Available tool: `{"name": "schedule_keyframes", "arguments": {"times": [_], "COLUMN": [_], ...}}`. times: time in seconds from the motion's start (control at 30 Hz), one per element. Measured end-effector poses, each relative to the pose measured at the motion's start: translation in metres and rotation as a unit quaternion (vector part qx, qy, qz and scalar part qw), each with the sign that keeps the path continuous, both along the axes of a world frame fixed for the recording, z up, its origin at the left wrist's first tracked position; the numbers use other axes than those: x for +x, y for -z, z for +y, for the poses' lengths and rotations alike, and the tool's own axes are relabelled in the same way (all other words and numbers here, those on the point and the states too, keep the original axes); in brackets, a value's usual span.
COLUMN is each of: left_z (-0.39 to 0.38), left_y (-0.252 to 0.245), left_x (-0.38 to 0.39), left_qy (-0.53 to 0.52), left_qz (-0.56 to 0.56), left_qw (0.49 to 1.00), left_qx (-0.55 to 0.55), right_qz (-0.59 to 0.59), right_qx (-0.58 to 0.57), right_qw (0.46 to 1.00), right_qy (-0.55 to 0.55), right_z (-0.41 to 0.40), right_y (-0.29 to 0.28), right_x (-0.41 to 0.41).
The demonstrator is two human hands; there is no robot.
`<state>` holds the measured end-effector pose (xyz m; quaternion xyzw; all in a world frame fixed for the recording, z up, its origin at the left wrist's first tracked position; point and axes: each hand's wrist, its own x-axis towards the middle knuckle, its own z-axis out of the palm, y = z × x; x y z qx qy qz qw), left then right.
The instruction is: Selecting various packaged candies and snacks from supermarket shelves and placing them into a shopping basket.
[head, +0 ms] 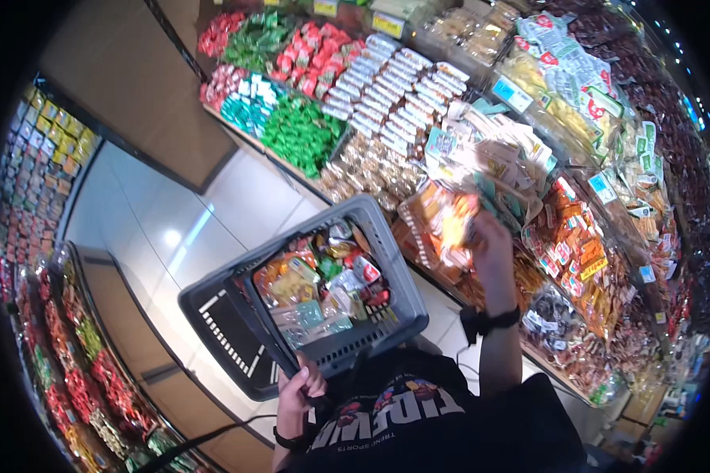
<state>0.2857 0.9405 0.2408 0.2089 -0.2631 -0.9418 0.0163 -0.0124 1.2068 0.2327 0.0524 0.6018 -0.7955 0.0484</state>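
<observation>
My left hand is closed around the dark handle of a grey plastic shopping basket. Inside the basket lie several wrapped snacks, among them a clear bag of yellowish food, teal-edged packets and green and red pieces. Over the display bin to the right, my right hand grips an orange snack packet, blurred by motion. Just beyond that hand lie white and teal packets in a loose pile. Its fingertips are partly hidden by blur.
Bins of green-wrapped candies, silver-wrapped bars and orange packets fill the slanted display. A brown panel stands at upper left. Another candy shelf curves along the left, across the tiled floor.
</observation>
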Motion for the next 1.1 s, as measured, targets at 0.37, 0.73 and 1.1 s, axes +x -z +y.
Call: {"name": "schedule_keyframes", "arguments": {"times": [0.37,0.73,1.1], "left_z": [0.026,0.046,0.069], "left_y": [0.002,0.008,0.003], "left_x": [-0.016,-0.004,0.006], "left_qy": [-0.008,-0.036,-0.047], "left_qz": [0.012,-0.017,-0.08], "left_qw": [1.0,0.998,0.984], "left_qx": [-0.011,-0.055,-0.153], "right_qz": [-0.079,0.174,0.047], "right_qx": [0.067,0.338,0.499], "right_qw": [0.95,0.906,0.833], "right_qy": [-0.295,-0.186,-0.234], "right_z": [-0.086,-0.014,0.039], "right_y": [0.014,0.022,0.11], "right_x": [0.094,0.107,0.133]}}
